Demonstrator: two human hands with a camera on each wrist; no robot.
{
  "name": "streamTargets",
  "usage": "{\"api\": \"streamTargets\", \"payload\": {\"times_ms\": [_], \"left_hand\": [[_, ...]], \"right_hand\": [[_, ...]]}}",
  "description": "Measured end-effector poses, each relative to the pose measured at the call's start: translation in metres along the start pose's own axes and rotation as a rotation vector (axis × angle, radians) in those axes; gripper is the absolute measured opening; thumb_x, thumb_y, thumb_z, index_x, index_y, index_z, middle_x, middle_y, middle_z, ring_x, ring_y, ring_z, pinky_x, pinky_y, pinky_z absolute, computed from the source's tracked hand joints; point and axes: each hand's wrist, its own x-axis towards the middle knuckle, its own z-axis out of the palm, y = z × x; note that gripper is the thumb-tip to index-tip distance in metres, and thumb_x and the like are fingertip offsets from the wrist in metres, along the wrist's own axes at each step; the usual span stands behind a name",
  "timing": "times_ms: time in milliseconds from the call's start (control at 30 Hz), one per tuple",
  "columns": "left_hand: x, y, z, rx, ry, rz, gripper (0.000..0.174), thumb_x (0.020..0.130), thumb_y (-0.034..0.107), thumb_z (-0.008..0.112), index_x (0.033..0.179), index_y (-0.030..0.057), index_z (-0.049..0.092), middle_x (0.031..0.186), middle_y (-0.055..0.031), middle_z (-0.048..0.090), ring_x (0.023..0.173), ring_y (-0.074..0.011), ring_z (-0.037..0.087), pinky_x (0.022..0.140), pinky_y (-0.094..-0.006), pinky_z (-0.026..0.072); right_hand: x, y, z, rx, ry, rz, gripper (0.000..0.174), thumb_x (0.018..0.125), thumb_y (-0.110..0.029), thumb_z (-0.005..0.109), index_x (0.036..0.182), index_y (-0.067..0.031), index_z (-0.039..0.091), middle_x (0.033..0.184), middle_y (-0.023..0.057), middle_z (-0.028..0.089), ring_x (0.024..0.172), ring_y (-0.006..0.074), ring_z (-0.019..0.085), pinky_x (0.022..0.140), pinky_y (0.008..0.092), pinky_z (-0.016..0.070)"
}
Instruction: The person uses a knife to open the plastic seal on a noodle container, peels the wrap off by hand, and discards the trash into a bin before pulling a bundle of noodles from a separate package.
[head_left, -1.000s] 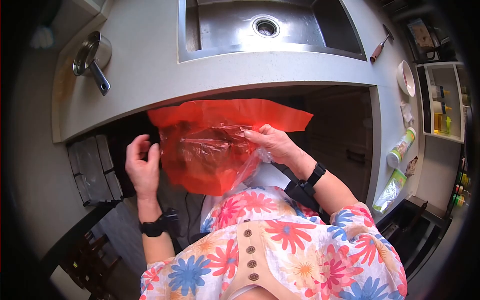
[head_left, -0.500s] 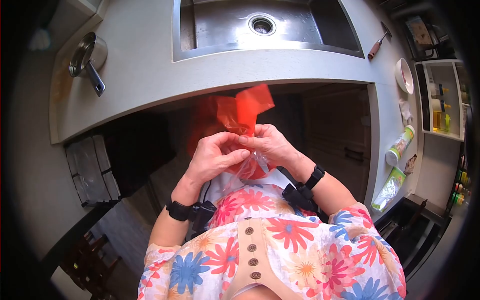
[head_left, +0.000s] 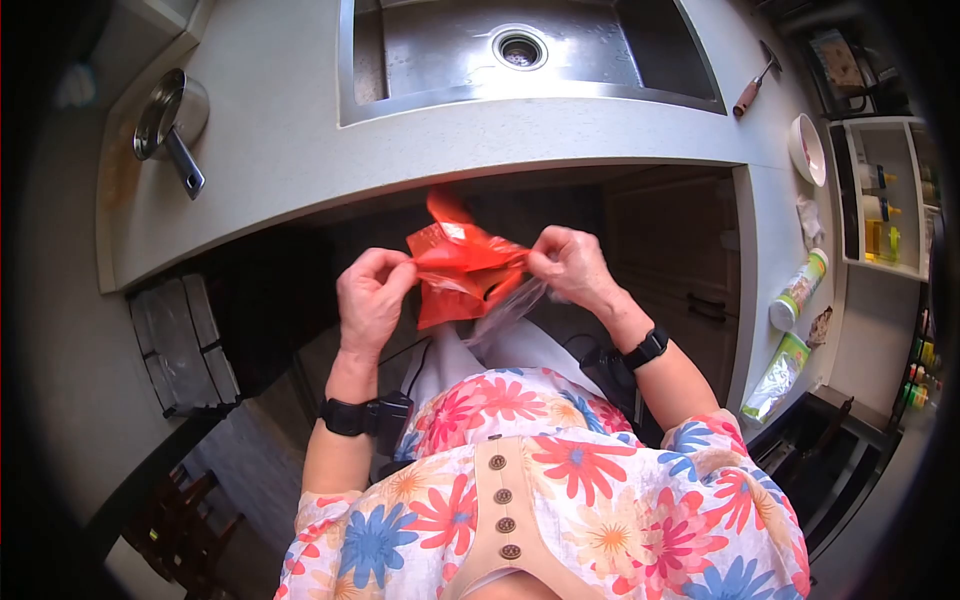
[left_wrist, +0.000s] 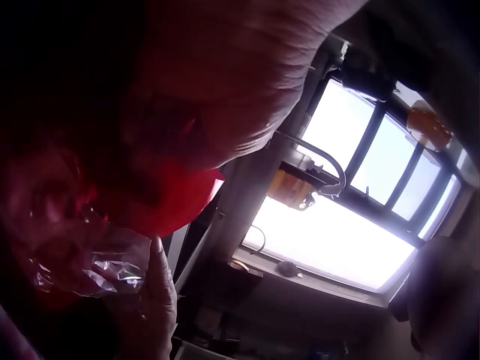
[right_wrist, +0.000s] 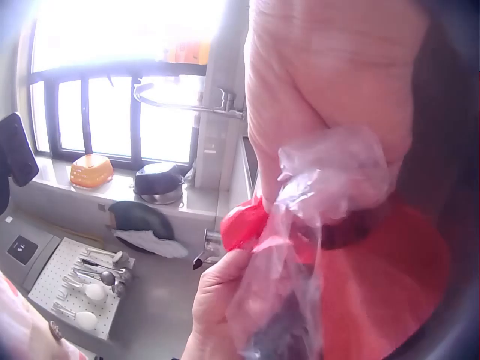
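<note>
A red plastic bag (head_left: 460, 255) is stretched between my two hands in front of my lap, below the counter edge. My left hand (head_left: 368, 300) pinches its left side between thumb and bent fingers. On the other side, my right hand (head_left: 575, 268) pinches the bag's right end. A crumpled clear plastic film (head_left: 508, 312) hangs from the right hand's grip; the right wrist view shows the film (right_wrist: 334, 172) bunched against that palm, over the red bag (right_wrist: 382, 285). In the dim left wrist view, the red bag (left_wrist: 176, 206) shows under the left hand.
Ahead lies the counter (head_left: 560, 135) with a steel sink (head_left: 590, 60). A saucepan (head_left: 172, 125) stands at left. Along the right are a wooden-handled tool (head_left: 750, 95), a white bowl (head_left: 806, 150), a canister (head_left: 798, 290) and a green packet (head_left: 778, 378).
The wide-spread red bag has been gathered into a narrow bunch. My left hand came in from the left and took hold of it; then both hands drew apart, stretching it sideways.
</note>
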Motion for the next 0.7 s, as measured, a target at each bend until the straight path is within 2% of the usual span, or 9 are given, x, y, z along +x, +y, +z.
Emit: {"api": "streamTargets", "payload": {"times_ms": [33, 100, 300, 367, 400, 500, 567, 667, 700], "left_hand": [[0.001, -0.002, -0.007, 0.229, 0.094, 0.113, 0.004, 0.079, 0.001, 0.061, 0.076, -0.0005, 0.061, 0.071, -0.0025, 0.059, 0.059, -0.0082, 0.055, 0.056, -0.0224, 0.0438], [-0.002, 0.004, -0.019, 0.515, 0.144, 0.265, 0.004, 0.076, 0.001, 0.061, 0.072, -0.0005, 0.059, 0.067, -0.007, 0.055, 0.055, -0.0128, 0.055, 0.052, -0.0253, 0.0425], [-0.005, -0.029, -0.064, 0.696, 0.222, 0.134, 0.007, 0.072, 0.006, 0.061, 0.07, 0.0007, 0.058, 0.066, -0.0098, 0.055, 0.059, -0.0226, 0.057, 0.056, -0.0321, 0.0451], [-0.001, -0.042, -0.069, 0.913, 0.025, 0.025, 0.012, 0.071, 0.011, 0.062, 0.078, 0.0021, 0.06, 0.073, -0.011, 0.058, 0.068, -0.0275, 0.06, 0.064, -0.0376, 0.0482], [-0.002, -0.028, -0.064, 1.041, -0.072, -0.039, 0.029, 0.07, 0.014, 0.062, 0.097, 0.0046, 0.06, 0.091, -0.0131, 0.06, 0.088, -0.0317, 0.059, 0.078, -0.041, 0.0481], [0.008, 0.011, -0.025, 0.862, -0.099, 0.352, 0.061, 0.067, 0.018, 0.067, 0.124, 0.0065, 0.05, 0.121, -0.0151, 0.053, 0.111, -0.0322, 0.051, 0.094, -0.0375, 0.0429], [0.014, 0.034, 0.012, 0.766, -0.181, 0.436, 0.066, 0.066, 0.024, 0.073, 0.125, 0.0085, 0.048, 0.12, -0.0158, 0.053, 0.113, -0.0339, 0.049, 0.095, -0.0404, 0.0422], [0.025, 0.022, 0.04, 0.888, -0.223, 0.505, 0.049, 0.07, 0.022, 0.066, 0.117, 0.0105, 0.056, 0.111, -0.0142, 0.056, 0.101, -0.0327, 0.054, 0.086, -0.0417, 0.0458], [0.031, 0.016, 0.038, 0.902, -0.274, 0.362, 0.038, 0.072, 0.017, 0.063, 0.109, 0.0101, 0.06, 0.103, -0.0143, 0.058, 0.095, -0.032, 0.057, 0.081, -0.04, 0.0473]], "right_hand": [[0.004, 0.008, -0.003, -0.187, 0.178, -0.16, 0.012, 0.073, -0.015, 0.062, 0.068, -0.0038, 0.06, 0.068, 0.0117, 0.06, 0.062, 0.0227, 0.061, 0.057, 0.033, 0.0484], [0.008, 0.014, -0.013, -0.346, 0.349, -0.209, 0.013, 0.072, -0.015, 0.061, 0.067, -0.0047, 0.057, 0.069, 0.0126, 0.059, 0.064, 0.0303, 0.06, 0.058, 0.0382, 0.0486], [0.015, 0.02, -0.029, -0.138, 0.562, -0.171, 0.009, 0.073, -0.012, 0.063, 0.071, -0.0041, 0.059, 0.058, 0.008, 0.055, 0.05, 0.0179, 0.055, 0.05, 0.0297, 0.0464], [0.015, 0.015, -0.021, -0.068, 0.529, -0.206, 0.01, 0.074, -0.011, 0.064, 0.071, -0.0036, 0.058, 0.059, 0.0075, 0.055, 0.05, 0.015, 0.054, 0.05, 0.0282, 0.0458], [0.015, 0.016, -0.016, 0.035, 0.448, -0.188, 0.01, 0.075, -0.011, 0.064, 0.073, -0.0035, 0.058, 0.061, 0.0076, 0.057, 0.052, 0.0124, 0.054, 0.05, 0.0268, 0.0455], [0.005, -0.011, 0.0, 0.107, 0.197, -0.217, 0.004, 0.079, -0.004, 0.061, 0.079, -0.0018, 0.058, 0.064, 0.0015, 0.056, 0.059, 0.0051, 0.05, 0.053, 0.0218, 0.0439], [0.003, -0.021, 0.009, 0.051, 0.049, -0.304, 0.004, 0.079, -0.002, 0.06, 0.083, -0.0024, 0.058, 0.065, 0.0023, 0.056, 0.059, 0.0056, 0.05, 0.055, 0.0222, 0.0445], [-0.001, -0.029, 0.012, 0.039, -0.073, -0.382, 0.008, 0.078, 0.0, 0.059, 0.086, -0.0028, 0.059, 0.066, 0.0048, 0.057, 0.06, 0.0084, 0.054, 0.056, 0.0234, 0.0463], [0.0, -0.027, 0.006, 0.034, -0.066, -0.381, 0.008, 0.078, 0.0, 0.059, 0.086, -0.0028, 0.059, 0.066, 0.0048, 0.057, 0.06, 0.0084, 0.054, 0.056, 0.0234, 0.0463]]}}
